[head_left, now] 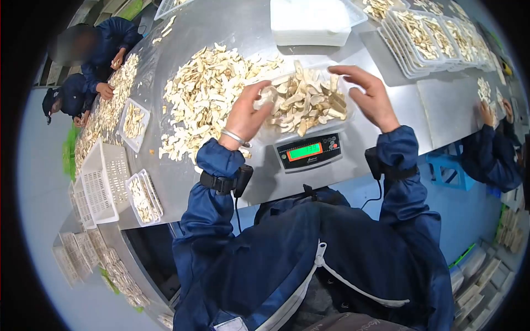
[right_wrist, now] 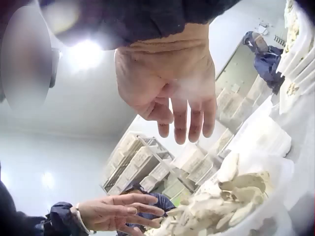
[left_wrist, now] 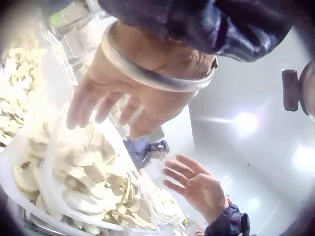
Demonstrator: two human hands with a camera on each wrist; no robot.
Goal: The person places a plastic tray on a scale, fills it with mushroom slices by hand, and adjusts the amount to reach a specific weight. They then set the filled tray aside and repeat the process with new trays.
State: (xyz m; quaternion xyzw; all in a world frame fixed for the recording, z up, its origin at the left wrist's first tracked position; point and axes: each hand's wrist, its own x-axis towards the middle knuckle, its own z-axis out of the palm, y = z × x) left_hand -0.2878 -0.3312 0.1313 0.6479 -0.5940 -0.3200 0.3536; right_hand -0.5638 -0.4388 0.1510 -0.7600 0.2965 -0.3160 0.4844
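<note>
A clear plastic tray [head_left: 270, 132] heaped with pale slices, which look like dried mushroom [head_left: 309, 102], stands on a digital scale [head_left: 323, 161] with a lit green display. My left hand [head_left: 248, 113], a metal bangle at its wrist, hovers at the tray's left side with loosely bent fingers. In the left wrist view the fingers of that hand [left_wrist: 142, 83] hang over the heap, holding nothing. At the tray's right side is my right hand [head_left: 372, 96], its thumb and fingers spread apart. The right wrist view shows this hand [right_wrist: 172, 88] raised above the slices, its palm bare.
A large loose pile of slices [head_left: 204, 94] lies left of the scale on the metal table [head_left: 254, 187]. Stacked white trays [head_left: 309, 30] stand behind it, filled trays [head_left: 403, 55] at back right. White baskets [head_left: 102, 182] are at left. Other people work at both table sides.
</note>
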